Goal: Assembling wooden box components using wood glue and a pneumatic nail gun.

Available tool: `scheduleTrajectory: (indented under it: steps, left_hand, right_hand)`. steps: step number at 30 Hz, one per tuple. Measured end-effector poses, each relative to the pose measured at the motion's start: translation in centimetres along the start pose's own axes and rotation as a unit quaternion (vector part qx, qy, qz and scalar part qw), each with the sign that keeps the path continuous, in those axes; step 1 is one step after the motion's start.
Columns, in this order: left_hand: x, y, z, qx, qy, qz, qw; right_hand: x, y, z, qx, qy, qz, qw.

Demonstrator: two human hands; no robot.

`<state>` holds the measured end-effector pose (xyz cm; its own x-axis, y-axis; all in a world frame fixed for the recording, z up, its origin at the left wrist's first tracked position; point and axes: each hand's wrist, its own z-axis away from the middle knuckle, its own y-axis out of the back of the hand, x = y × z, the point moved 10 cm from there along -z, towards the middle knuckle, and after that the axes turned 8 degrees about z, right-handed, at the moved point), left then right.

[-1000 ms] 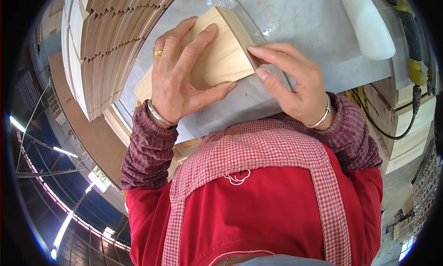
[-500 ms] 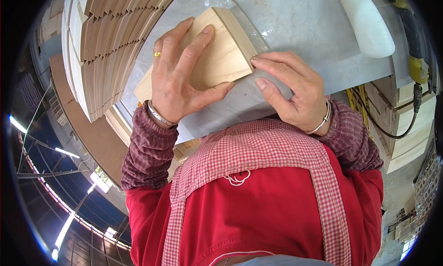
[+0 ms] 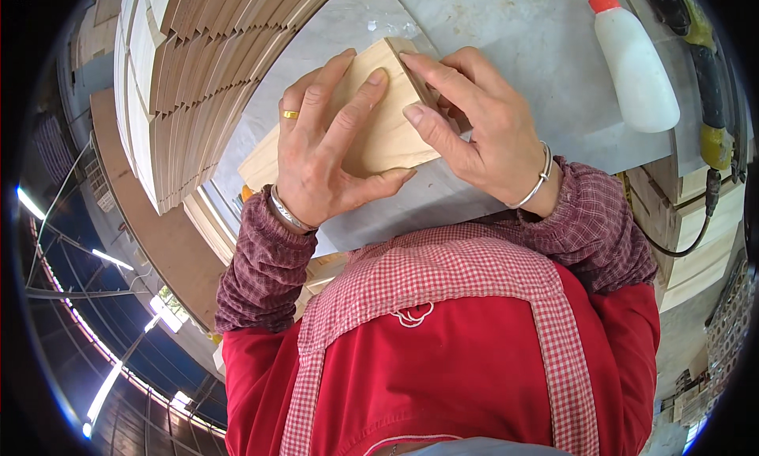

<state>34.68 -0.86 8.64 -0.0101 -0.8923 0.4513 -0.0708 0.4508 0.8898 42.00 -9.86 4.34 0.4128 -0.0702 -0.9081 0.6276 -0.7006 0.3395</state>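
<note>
A pale wooden box-like piece (image 3: 387, 132) lies at an angle on the grey tabletop (image 3: 530, 52). My left hand (image 3: 316, 155) spans its top, with fingertips toward the far edge and the thumb along the near edge. On the right end of the piece, my right hand (image 3: 494, 128) has its index finger at the far corner and its thumb against the top edge. The other right fingers curl behind that end and are partly hidden. Whether a thin separate strip lies under them, I cannot tell.
Tall stacks of notched wooden boards (image 3: 198, 84) rise at the far left, beside a curved brown board (image 3: 150, 211). At the far right are a white squeeze bottle (image 3: 636, 72) with a red tip and a black-and-yellow corded tool (image 3: 708, 84). Pale wooden pieces (image 3: 696, 258) sit below the table's right edge.
My right hand has moved from the near right corner up along the end of the piece to its far corner. The left hand keeps its hold. The whole view has shifted slightly.
</note>
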Motion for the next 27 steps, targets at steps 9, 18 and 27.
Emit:
scheduleTrajectory:
  steps: [9,18,27]
  left_hand:
    - [0.0,0.2,0.1,0.016,-0.006,0.002,1.0]
    - [-0.1,0.0,0.0,0.017,-0.008,0.008,1.0]
    - [0.1,0.2,0.0,0.039,-0.005,0.026,0.999]
  right_hand:
    - [0.3,-0.4,-0.8,-0.026,-0.019,-0.046,0.998]
    - [0.8,-0.5,-0.7,-0.025,-0.025,-0.063,0.997]
    - [0.4,-0.1,0.6,-0.052,-0.045,-0.059,0.996]
